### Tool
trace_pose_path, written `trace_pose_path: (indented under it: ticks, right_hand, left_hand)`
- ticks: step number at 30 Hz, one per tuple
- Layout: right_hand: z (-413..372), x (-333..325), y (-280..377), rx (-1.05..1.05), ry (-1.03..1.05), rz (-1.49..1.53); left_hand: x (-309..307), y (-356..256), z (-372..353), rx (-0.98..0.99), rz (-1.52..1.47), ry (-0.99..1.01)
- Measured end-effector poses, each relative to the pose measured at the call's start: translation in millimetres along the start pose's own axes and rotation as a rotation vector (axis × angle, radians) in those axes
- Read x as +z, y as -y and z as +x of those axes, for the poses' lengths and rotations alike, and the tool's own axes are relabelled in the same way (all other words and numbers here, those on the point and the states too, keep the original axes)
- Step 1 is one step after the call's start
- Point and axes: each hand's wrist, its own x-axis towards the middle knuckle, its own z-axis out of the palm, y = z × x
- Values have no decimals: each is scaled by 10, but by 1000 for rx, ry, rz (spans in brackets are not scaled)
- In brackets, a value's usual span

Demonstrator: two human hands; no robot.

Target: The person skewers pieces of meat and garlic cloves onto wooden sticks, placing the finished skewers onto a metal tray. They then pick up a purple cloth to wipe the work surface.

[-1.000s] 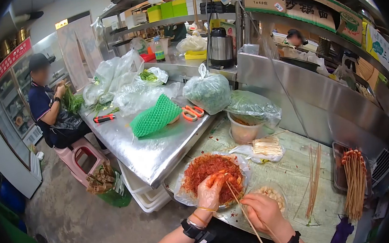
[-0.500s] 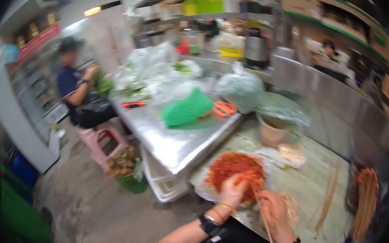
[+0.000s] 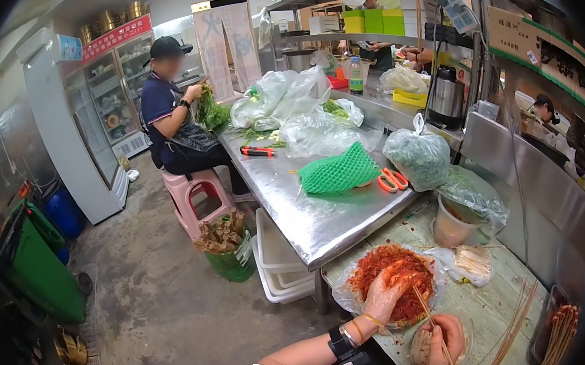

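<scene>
A bowl of red seasoned food (image 3: 406, 309), lined with clear plastic, stands on the light green worktop. My left hand (image 3: 386, 292), in a clear glove with a band at the wrist, is down in the red food, its fingers coated and partly hidden. My right hand (image 3: 446, 341) is bare and closed on a thin wooden skewer (image 3: 423, 303), whose upper end reaches to the bowl beside my left fingers. Beneath the right hand lies a round container with pale pieces (image 3: 422, 348). A bag of pale strips (image 3: 473, 262) lies behind the bowl.
Loose skewers (image 3: 517, 323) lie at the right, beside a tray of reddish skewers (image 3: 558, 335). A steel table (image 3: 295, 213) holds green netting (image 3: 339, 170), orange scissors (image 3: 392, 180) and plastic bags. A seated co-worker (image 3: 174, 116) holds greens. Behind the bowl stands a plastic tub (image 3: 451, 225).
The view has shifted, so the worktop and bowl sit lower and further right. My right hand has moved from beside the left fingers to slightly below the bowl.
</scene>
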Motion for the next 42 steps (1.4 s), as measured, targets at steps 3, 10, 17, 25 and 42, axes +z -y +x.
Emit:
trace_pose_path:
  ticks: [3,10,17,25,42]
  right_hand:
    - [-22,4,33,131,-95,84]
    - [-82,166,-145,279,-385,562]
    - [-28,47,108,260,-333,531]
    - [67,-58,172,-92,-50,255]
    - [-245,-683,144,448,-143,673]
  left_hand:
    - [-12,51,9,29,-14,9]
    - [-34,96,17,20,0,9]
    - [44,11,-4,88,44,-49]
    - [8,-8,-6,37,118,-8]
    - [-142,40,112,189,217,-56]
